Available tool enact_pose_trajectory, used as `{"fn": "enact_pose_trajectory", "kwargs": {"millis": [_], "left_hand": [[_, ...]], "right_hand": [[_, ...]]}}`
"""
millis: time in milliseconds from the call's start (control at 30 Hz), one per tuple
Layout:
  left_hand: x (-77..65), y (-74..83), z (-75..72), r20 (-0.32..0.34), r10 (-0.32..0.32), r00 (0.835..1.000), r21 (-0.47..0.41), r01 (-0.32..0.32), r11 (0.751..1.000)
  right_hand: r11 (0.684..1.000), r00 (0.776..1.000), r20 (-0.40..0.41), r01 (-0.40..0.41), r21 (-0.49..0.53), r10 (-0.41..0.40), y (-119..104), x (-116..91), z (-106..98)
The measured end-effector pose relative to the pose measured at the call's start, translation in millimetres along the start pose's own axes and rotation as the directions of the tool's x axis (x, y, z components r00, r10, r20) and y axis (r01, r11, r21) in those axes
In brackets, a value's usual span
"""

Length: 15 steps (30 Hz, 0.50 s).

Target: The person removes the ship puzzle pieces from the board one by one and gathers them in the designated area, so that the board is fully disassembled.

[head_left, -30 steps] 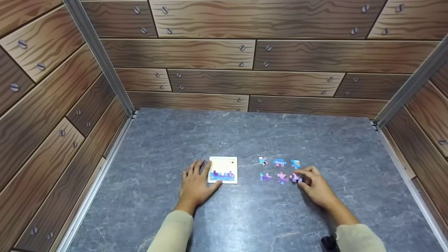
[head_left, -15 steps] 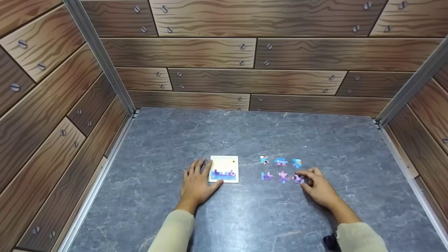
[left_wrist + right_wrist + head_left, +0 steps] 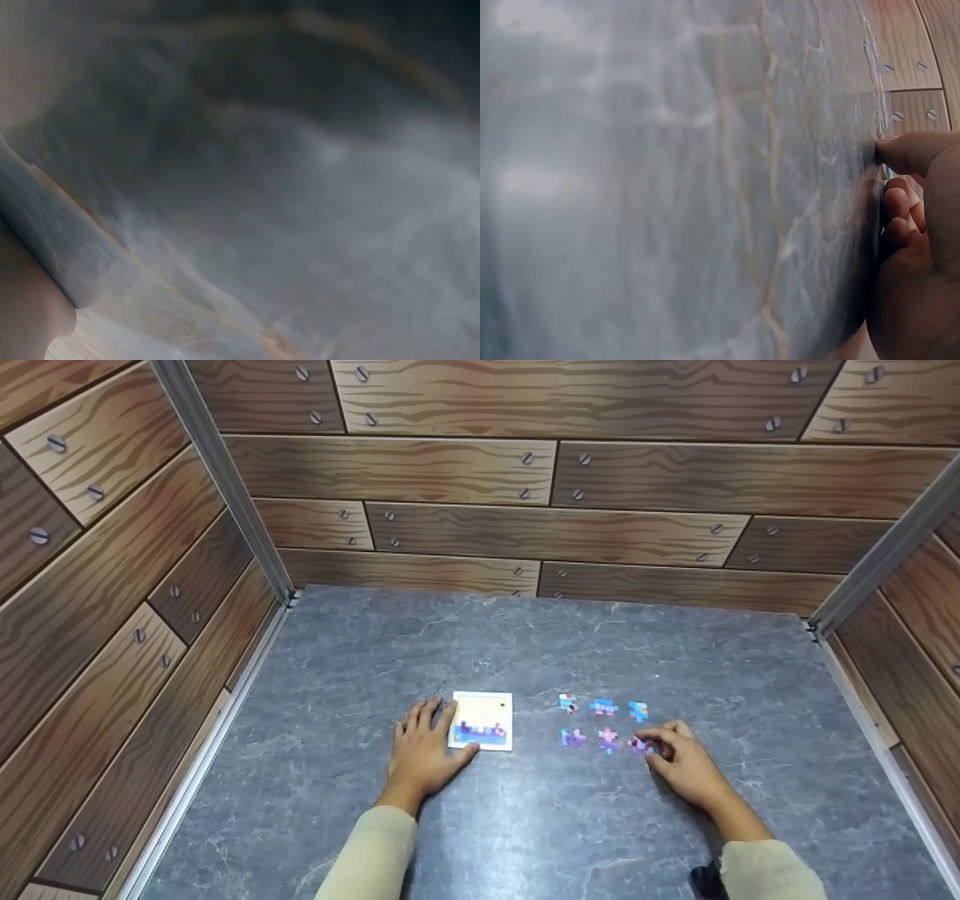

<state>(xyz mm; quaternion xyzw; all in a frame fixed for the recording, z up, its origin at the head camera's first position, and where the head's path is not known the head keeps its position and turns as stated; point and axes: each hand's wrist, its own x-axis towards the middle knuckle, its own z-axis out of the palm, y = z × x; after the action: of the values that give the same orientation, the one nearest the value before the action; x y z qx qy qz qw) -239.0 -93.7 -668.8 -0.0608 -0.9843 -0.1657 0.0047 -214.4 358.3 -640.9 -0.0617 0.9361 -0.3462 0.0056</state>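
On the grey marbled table lies a square white-framed puzzle board (image 3: 483, 721), with a pale yellow upper area and a blue and purple strip along its bottom. My left hand (image 3: 424, 754) rests spread at its left side, thumb at the lower left corner and index finger along the left edge. To the right, loose jigsaw pieces lie in two rows. Thumb and index finger of my right hand (image 3: 682, 761) pinch the lower right puzzle piece (image 3: 640, 743), partly covering it. A pink piece (image 3: 607, 739) lies just left of it, and a blue one (image 3: 638, 710) above.
More pieces lie farther left: a purple piece (image 3: 573, 737), a blue and pink piece (image 3: 603, 707) and a blue and white piece (image 3: 568, 703). Wood-patterned walls (image 3: 450, 472) enclose the table at the back and sides. The left wrist view is mostly blurred tabletop.
The head view has shifted slightly. The piece between my right fingers looks slightly turned or tilted. My left hand stays at the board's edge.
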Motion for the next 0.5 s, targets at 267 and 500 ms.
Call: {"fn": "enact_pose_trajectory", "kwargs": {"millis": [267, 500], "left_hand": [[1.4, -1.8, 0.2, -0.001, 0.003, 1.000, 0.015, -0.003, 1.000], [1.1, 0.0, 0.2, 0.016, -0.010, 1.000, 0.011, 0.010, 1.000]], "right_hand": [[1.000, 1.000, 0.010, -0.006, 0.007, 0.006, -0.5, 0.3, -0.4], [0.999, 1.000, -0.004, 0.002, 0.032, -0.002, -0.9, -2.6, -0.1]]}}
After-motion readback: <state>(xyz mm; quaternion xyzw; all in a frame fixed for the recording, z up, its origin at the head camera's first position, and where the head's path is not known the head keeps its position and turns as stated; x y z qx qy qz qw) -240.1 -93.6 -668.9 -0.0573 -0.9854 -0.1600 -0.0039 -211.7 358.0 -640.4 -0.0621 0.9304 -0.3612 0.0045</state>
